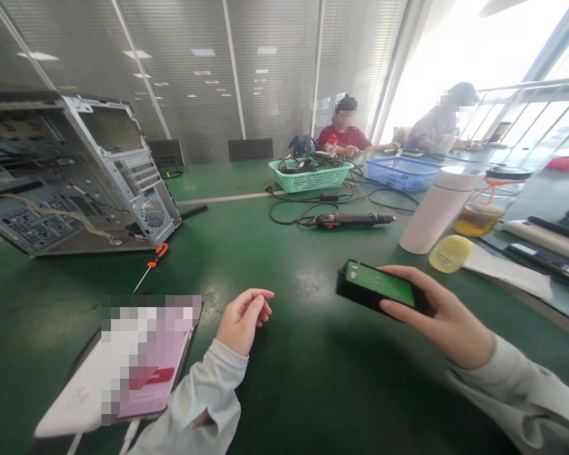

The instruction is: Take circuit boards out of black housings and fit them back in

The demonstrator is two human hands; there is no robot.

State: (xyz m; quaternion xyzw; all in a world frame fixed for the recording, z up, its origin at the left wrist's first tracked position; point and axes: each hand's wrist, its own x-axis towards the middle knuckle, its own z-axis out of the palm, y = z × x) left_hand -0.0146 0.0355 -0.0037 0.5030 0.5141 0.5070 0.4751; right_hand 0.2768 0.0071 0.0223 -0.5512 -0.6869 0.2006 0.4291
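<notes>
My right hand (448,322) grips a black rectangular box with a green circuit board (379,282) showing on its top face. Thumb and fingers clasp the box's right end, and it is held above the green table (284,392). To the left of it, my left hand (243,321) hovers over the table with its fingers curled in and the thumb against them; nothing shows in it. A phone with a pink screen (154,379) and a white slab-like device (83,388) with cables lie beside my left forearm.
An open computer case (109,183) stands at left, with an orange-handled screwdriver (154,260) before it. A corded electric screwdriver (353,220), green basket (313,180) of cables, blue basket (403,175), white bottle (436,212) and yellow lid-like item (450,254) lie beyond. Two people sit across.
</notes>
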